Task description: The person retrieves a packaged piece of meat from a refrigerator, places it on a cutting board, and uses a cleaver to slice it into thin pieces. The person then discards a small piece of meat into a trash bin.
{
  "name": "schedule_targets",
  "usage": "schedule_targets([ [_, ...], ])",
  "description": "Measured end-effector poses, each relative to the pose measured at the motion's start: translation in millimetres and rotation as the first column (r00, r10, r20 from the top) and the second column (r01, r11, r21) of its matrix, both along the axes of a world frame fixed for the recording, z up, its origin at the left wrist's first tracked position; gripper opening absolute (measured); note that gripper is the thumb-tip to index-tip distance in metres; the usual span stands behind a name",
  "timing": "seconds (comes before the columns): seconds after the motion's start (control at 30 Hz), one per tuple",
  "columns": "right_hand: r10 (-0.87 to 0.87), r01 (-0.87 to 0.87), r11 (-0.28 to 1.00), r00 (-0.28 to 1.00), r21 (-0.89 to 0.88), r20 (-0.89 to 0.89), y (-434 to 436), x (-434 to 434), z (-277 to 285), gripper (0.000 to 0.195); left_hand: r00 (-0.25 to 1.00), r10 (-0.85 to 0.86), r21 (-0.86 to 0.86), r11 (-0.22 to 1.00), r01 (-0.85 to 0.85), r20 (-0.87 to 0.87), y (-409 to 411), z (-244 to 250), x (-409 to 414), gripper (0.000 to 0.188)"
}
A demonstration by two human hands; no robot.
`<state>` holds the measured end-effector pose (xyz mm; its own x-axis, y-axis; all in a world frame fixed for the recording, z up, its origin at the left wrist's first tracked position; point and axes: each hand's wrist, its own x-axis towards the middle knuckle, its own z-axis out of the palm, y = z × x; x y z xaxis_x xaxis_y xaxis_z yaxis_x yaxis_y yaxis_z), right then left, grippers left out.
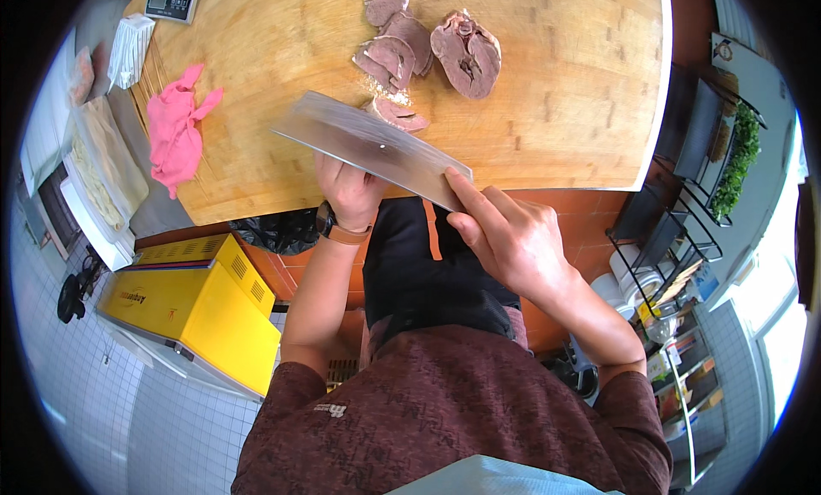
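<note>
My right hand (513,232) grips a broad steel cleaver (378,145) at its right end, index finger and thumb against the blade; the handle is hidden. The blade lies slantwise over the near part of a wooden cutting board (564,123). My left hand (349,190), with a watch on the wrist, is at the blade's near edge; its fingertips are hidden under the blade, so what it holds does not show. Just beyond the blade lies a meat slice (401,115), partly covered, beside pale crumbs. Farther off are overlapping meat slices (388,59) and a larger cut piece of meat (467,59).
At the board's left are a crumpled pink cloth (174,129), thin wooden skewers (152,65), a white packet (131,49) and a digital scale (172,1). A yellow appliance (192,309) stands at lower left. A black wire rack (680,219) with greens (736,161) stands at right.
</note>
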<state>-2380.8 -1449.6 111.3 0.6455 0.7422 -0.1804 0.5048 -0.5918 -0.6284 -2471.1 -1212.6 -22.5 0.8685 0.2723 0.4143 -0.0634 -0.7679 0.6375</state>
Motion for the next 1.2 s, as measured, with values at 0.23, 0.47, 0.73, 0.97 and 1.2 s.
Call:
schedule_targets([
  [0.23,-0.005,0.002,0.999,0.998,-0.044,-0.064,-31.3,-9.0,7.0,0.052,1.0,0.007,0.003,1.0,-0.007,0.006,0.4,-0.3,1.4,0.029],
  [0.47,0.003,-0.009,0.996,0.997,-0.086,-0.073,-39.6,-9.4,8.3,0.054,1.0,-0.017,0.037,0.999,0.017,-0.003,1.9,4.2,4.8,0.041],
  [0.73,0.039,-0.054,0.987,0.994,-0.148,-0.1,-35.9,-1.3,10.1,0.054,1.0,-0.011,0.009,1.0,0.011,-0.022,2.1,-0.6,2.5,0.039],
  [0.97,0.063,-0.08,0.983,0.993,-0.166,-0.104,-28.5,4.5,11.0,0.055,0.999,0.0,-0.015,1.0,0.0,-0.04,1.9,2.8,3.4,0.03],
  [1.2,0.059,-0.071,0.986,0.995,-0.148,-0.081,-21.4,5.3,4.9,0.056,0.999,0.017,-0.026,0.999,-0.018,-0.045,0.1,1.3,4.2,0.03],
])
